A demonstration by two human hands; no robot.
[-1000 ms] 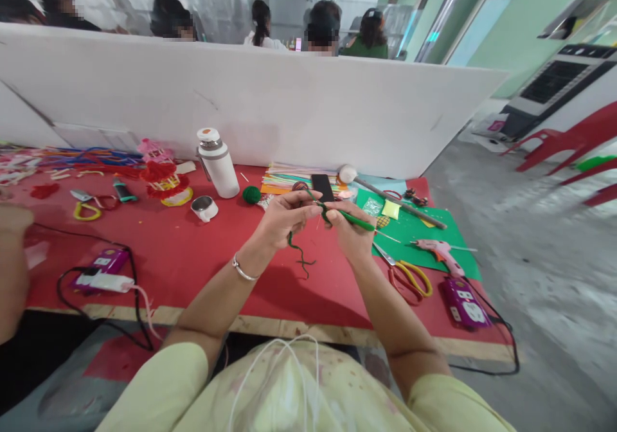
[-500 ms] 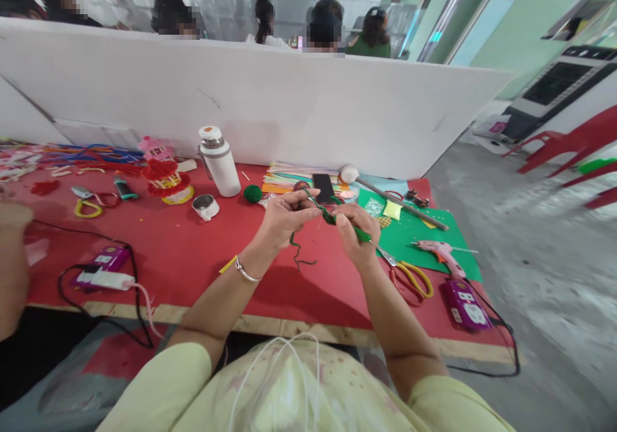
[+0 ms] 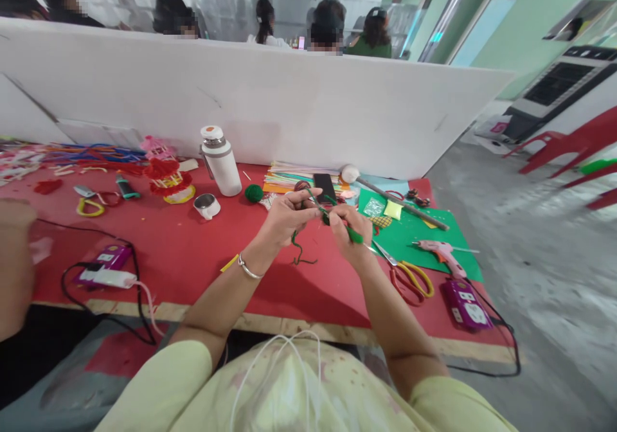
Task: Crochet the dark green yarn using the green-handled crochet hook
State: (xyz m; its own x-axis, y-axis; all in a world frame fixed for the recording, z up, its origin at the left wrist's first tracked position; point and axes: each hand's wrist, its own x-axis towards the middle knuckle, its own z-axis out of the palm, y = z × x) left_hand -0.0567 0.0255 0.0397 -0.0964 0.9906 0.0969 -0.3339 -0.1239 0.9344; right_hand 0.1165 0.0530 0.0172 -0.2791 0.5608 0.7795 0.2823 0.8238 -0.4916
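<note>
My right hand [image 3: 348, 225] is closed round a crochet hook with a green handle [image 3: 355, 235]. Opposite it, my left hand [image 3: 284, 218] pinches a small dark green crochet piece [image 3: 326, 218], with a strand of green yarn [image 3: 309, 195] stretched over the raised forefinger. The hook's tip is hidden among fingers and yarn. Below my left hand a loose yarn tail [image 3: 297, 252] dangles over the red table. A green yarn ball [image 3: 254, 193] lies just beyond that hand, and a black phone [image 3: 324, 188] lies behind both hands.
Scissors [image 3: 409, 279] and a pink glue gun [image 3: 442, 251] lie right, near a purple power strip [image 3: 466, 305]. A white thermos [image 3: 224, 168] and metal-lined cup [image 3: 207, 207] stand left. Another person's arm [image 3: 15, 265] reaches in at far left. A white partition [image 3: 289, 104] closes off the back.
My right hand and the hook have shifted slightly, the green handle now tilting more steeply. My left hand keeps its pinch in nearly the same place.
</note>
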